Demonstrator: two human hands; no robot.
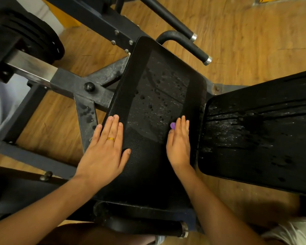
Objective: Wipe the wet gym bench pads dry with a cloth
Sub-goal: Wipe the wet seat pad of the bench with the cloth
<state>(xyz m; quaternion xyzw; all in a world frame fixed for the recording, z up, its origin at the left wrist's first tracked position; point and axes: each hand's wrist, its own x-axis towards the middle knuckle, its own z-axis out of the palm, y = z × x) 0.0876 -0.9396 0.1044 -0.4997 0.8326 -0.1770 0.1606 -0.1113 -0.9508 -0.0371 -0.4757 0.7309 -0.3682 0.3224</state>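
Head view: your left hand (104, 149) and right hand (179, 147) lie flat-fingered on the seat pad (148, 174), right one atop a purple cloth (173, 125), wet patch (157, 99) running lengthwise just ahead, nearer the right.

A gym: black weight plates (42, 38) stacked at the far left, a bolted steel machine frame (69, 84), wet black bench pads (159, 96), rubber-gripped handles (189, 45) beyond, and a wood-plank floor (245, 32) beneath.

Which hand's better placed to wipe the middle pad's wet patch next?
Right. The right hand presses a purple cloth at the edge of the droplets on the black textured seat pad; the left hand lies flat, with no cloth visible.
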